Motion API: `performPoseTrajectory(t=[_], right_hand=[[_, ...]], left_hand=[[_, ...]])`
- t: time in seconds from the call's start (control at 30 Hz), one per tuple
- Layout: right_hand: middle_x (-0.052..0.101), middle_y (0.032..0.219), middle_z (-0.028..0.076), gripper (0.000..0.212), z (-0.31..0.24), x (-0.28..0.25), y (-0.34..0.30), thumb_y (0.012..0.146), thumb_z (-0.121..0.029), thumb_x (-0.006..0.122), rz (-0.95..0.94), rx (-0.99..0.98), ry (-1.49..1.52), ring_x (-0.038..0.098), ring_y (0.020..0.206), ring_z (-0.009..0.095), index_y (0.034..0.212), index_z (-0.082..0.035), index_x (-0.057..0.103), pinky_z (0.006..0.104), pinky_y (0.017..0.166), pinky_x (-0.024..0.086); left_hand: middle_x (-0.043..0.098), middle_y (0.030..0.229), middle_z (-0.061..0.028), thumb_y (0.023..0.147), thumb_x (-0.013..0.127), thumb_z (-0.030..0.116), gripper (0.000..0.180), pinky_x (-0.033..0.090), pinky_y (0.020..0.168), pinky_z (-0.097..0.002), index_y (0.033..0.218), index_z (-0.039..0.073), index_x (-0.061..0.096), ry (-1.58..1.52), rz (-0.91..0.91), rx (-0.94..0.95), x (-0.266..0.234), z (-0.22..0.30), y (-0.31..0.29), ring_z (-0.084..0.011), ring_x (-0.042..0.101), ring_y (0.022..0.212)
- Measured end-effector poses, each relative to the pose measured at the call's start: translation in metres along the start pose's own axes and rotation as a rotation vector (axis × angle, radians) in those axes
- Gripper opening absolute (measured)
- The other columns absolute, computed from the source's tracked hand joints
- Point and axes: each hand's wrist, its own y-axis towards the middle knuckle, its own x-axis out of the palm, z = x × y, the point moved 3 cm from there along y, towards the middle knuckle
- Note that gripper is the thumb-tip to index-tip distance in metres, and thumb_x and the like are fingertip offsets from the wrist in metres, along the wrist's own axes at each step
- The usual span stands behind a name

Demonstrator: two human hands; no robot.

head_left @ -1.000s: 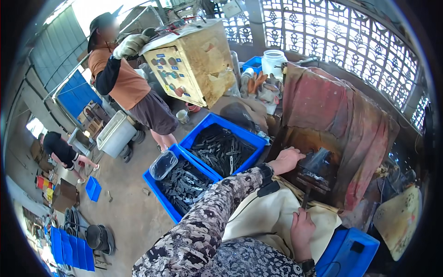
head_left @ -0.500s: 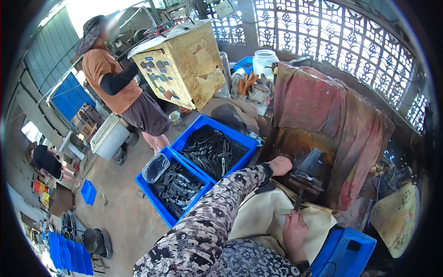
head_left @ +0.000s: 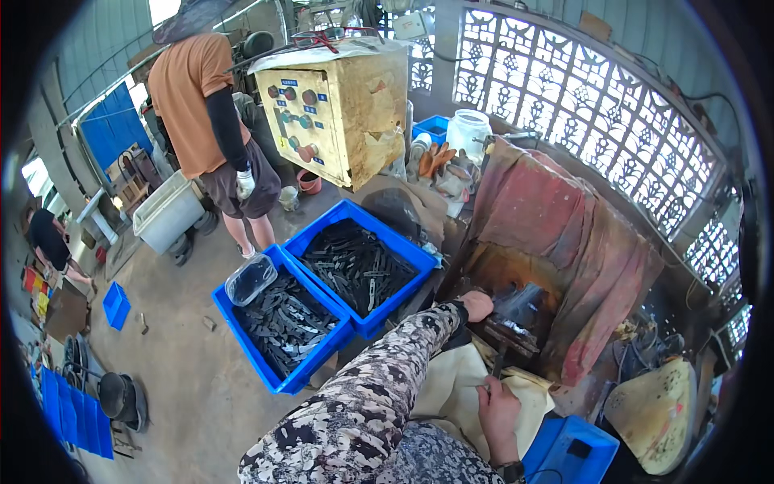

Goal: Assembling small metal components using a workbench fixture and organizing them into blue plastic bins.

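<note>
My left hand (head_left: 477, 306), at the end of a camouflage sleeve, is curled at the mouth of a sooty, cloth-hung recess. Its fingers are turned away, so whatever it grips is hidden. Beside it inside the recess is a greyish, shiny piece (head_left: 520, 306), too unclear to name. In front of that lies a dark metal rest (head_left: 513, 337), with a dark bar handle (head_left: 500, 359) running back toward me. My right hand (head_left: 498, 411) is closed around the handle's near end, above a cream apron (head_left: 451, 387) over my lap.
Two blue crates (head_left: 352, 329) at left hold dark, flat metal pieces; a clear plastic tub (head_left: 251, 280) sits on one. A stained reddish cloth (head_left: 528, 206) drapes the recess. Beyond stand a yellowed control box (head_left: 367, 113) and a co-worker (head_left: 197, 105). A blue bin (head_left: 572, 452) is at lower right.
The whole view has shifted as my head turned. The co-worker has turned away, with a gloved hand lowered at the side. My hands keep about the same places at the recess and handle.
</note>
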Motion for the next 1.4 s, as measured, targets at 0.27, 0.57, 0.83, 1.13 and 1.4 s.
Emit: performPoseTrajectory(t=[0.27, 0.57, 0.83, 1.13, 1.4], right_hand=[[0.062, 0.072, 0.009, 0.026, -0.001, 0.002, 0.003, 0.078, -0.028, 0.072, -0.039, 0.029, 0.013, 0.062, 0.062, 0.029, 0.098, -0.013, 0.065, 0.0397, 0.055, 0.050], [0.067, 0.087, 0.011, 0.041, 0.083, -0.016, 0.050, 0.090, -0.031, 0.061, 0.180, 0.620, 0.868, 0.062, 0.063, 0.020, 0.118, -0.003, 0.054, 0.0327, 0.058, 0.050], [0.062, 0.088, 0.007, 0.036, 0.100, 0.005, 0.094, 0.091, -0.026, 0.058, 0.412, 0.764, 1.511, 0.059, 0.069, 0.016, 0.117, -0.004, 0.049, 0.0300, 0.059, 0.048], [0.059, 0.067, 0.001, 0.022, 0.034, 0.003, 0.020, 0.087, -0.025, 0.062, 0.034, 0.564, 0.813, 0.058, 0.059, 0.016, 0.097, -0.005, 0.064, 0.0294, 0.055, 0.047], [0.069, 0.085, 0.012, 0.036, 0.004, -0.002, -0.003, 0.080, -0.031, 0.071, -0.094, 0.166, 0.187, 0.064, 0.062, 0.025, 0.108, -0.009, 0.066, 0.0344, 0.059, 0.051]], left_hand=[[0.068, 0.086, -0.0198, 0.078, 0.053, 0.014, 0.023, 0.053, 0.076, -0.0430, 0.084, 0.004, 0.072, -0.019, -0.029, 0.006, -0.005, 0.005, -0.006, -0.0347, 0.067, 0.083], [0.066, 0.076, -0.0174, 0.071, 0.058, 0.013, 0.013, 0.053, 0.063, -0.0439, 0.073, 0.004, 0.068, -0.119, 0.307, -0.106, -0.080, 0.042, -0.022, -0.0358, 0.066, 0.073], [0.064, 0.084, -0.0170, 0.077, 0.056, 0.005, 0.032, 0.051, 0.062, -0.0429, 0.108, 0.002, 0.063, -0.357, 0.351, 0.066, -0.105, 0.116, -0.057, -0.0330, 0.065, 0.075], [0.057, 0.065, -0.0069, 0.089, 0.049, 0.006, 0.027, 0.046, 0.052, -0.0344, 0.114, 0.005, 0.059, -1.131, 0.364, -0.461, -0.081, -0.006, -0.080, -0.0182, 0.058, 0.057], [0.064, 0.072, -0.0100, 0.094, 0.051, 0.015, 0.010, 0.048, 0.049, -0.0301, 0.100, 0.011, 0.058, -1.656, 0.177, -0.659, -0.059, -0.021, -0.035, -0.0169, 0.060, 0.058]])
